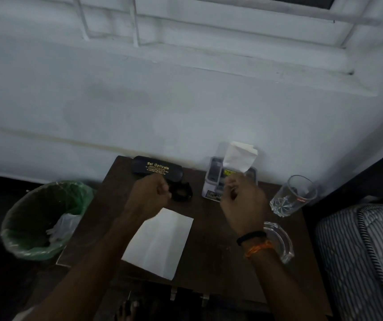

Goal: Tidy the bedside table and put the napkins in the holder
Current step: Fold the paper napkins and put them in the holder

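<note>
i read the right grip (pixel 237 193) as pinched on the lower corner of a folded napkin (pixel 240 157), which stands up from the grip directly over the clear holder (pixel 216 181) at the rear of the surface (pixel 211 230). the left grip (pixel 155 191) is clenched on nothing, with the black spectacle case (pixel 157 169) just beyond it. a second napkin (pixel 160 243) lies flat on the surface below and between both grips.
</note>
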Demonstrator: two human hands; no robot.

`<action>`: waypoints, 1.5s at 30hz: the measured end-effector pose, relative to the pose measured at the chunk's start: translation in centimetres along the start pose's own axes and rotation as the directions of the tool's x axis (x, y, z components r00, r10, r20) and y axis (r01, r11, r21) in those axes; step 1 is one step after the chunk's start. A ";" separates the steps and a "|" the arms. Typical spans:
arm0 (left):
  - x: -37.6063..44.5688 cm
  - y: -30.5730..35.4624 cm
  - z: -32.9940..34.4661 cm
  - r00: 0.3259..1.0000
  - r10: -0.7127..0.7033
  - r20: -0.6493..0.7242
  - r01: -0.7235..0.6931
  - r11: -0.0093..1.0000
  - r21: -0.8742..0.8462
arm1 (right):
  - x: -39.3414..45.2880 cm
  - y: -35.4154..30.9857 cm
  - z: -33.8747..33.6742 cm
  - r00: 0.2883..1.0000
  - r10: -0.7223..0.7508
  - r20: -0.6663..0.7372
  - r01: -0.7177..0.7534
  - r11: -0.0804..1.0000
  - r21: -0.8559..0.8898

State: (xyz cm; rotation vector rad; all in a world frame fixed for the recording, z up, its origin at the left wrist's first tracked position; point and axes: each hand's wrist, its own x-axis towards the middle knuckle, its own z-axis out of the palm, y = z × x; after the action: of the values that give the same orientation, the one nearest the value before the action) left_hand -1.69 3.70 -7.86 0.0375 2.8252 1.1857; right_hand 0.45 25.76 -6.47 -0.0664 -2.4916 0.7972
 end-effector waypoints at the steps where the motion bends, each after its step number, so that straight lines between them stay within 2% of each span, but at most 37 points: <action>1: -1.1 -1.0 -0.1 0.999 -0.019 0.042 0.016 0.998 0.060 | -1.0 -0.6 0.2 0.999 -0.021 0.037 0.021 1.000 0.009; 3: -2.7 -2.8 -0.2 0.991 -0.087 0.098 0.069 0.983 0.169 | -2.5 -1.5 0.9 0.975 -0.055 0.215 0.055 0.998 0.006; 4: -3.3 -3.5 -0.2 0.985 -0.132 0.113 0.105 0.970 0.221 | -3.4 -1.8 1.4 0.937 -0.033 0.349 0.031 0.999 0.009; 7: -4.3 -4.7 -0.1 0.965 -0.216 0.147 0.160 0.933 0.324 | -5.6 -2.8 2.7 0.695 0.099 0.712 -0.059 0.995 -0.080; 8: -4.6 -4.9 0.0 0.962 -0.223 0.158 0.157 0.925 0.347 | -6.0 -3.1 3.1 0.632 0.123 0.765 -0.050 0.992 -0.118; 9: -4.8 -4.9 0.0 0.962 -0.217 0.164 0.142 0.914 0.379 | -6.2 -3.4 3.6 0.608 0.121 0.785 -0.012 0.990 -0.144; 11: -5.1 -5.1 0.2 0.970 -0.191 0.153 0.108 0.896 0.431 | -6.2 -3.7 4.4 0.632 0.090 0.770 0.071 0.982 -0.174; 15: -5.1 -5.2 0.1 0.975 -0.170 0.143 0.090 0.891 0.445 | -6.0 -3.7 5.8 0.659 0.132 0.741 0.028 0.980 -0.199; 21: -4.8 -5.5 0.0 0.975 -0.175 0.138 0.107 0.911 0.399 | -5.5 -3.9 6.8 0.641 0.253 0.724 -0.101 0.964 -0.247; 24: -4.6 -5.7 -0.1 0.974 -0.181 0.138 0.122 0.927 0.356 | -5.7 -4.3 6.9 0.682 0.260 0.683 -0.302 0.951 -0.061; 25: -4.6 -5.8 -0.1 0.974 -0.183 0.135 0.127 0.932 0.340 | -5.8 -4.4 6.8 0.672 0.298 0.678 -0.415 0.910 0.011; 28: -4.2 -6.1 -0.3 0.970 -0.198 0.139 0.156 0.952 0.265 | -6.2 -4.4 6.2 0.555 0.407 0.725 -0.703 0.696 0.148; 31: -3.6 -6.6 -0.8 0.960 -0.201 0.196 0.215 0.975 -0.055 | -6.0 -4.0 4.3 0.501 0.381 0.777 -0.812 0.516 0.272; 34: -3.0 -5.4 -1.7 0.953 -0.169 0.251 0.259 0.885 -0.386 | -5.1 -4.0 1.3 0.530 0.287 0.798 -0.834 0.344 0.430; 37: -3.4 -2.0 -2.6 0.927 -0.065 0.369 0.283 0.768 -0.575 | -4.7 -3.6 -1.4 0.557 0.216 0.802 -0.829 0.189 0.525; 40: -3.9 0.5 -2.3 0.885 0.028 0.465 0.325 0.679 -0.658 | -4.6 -2.1 -2.3 0.592 0.256 0.764 -0.804 0.122 0.583; 43: -3.8 2.0 -1.1 0.876 0.020 0.481 0.377 0.594 -0.711 | -4.7 -1.1 -2.7 0.603 0.228 0.764 -0.793 0.073 0.605; 45: -3.4 2.4 -0.3 0.874 -0.002 0.486 0.396 0.582 -0.710 | -4.6 -0.7 -2.9 0.591 0.171 0.789 -0.804 0.045 0.593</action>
State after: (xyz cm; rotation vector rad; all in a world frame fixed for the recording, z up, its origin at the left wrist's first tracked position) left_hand 1.71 5.00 -5.74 -0.0717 1.6415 1.9573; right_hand 5.94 25.83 -6.25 -0.4187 -1.7793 2.9562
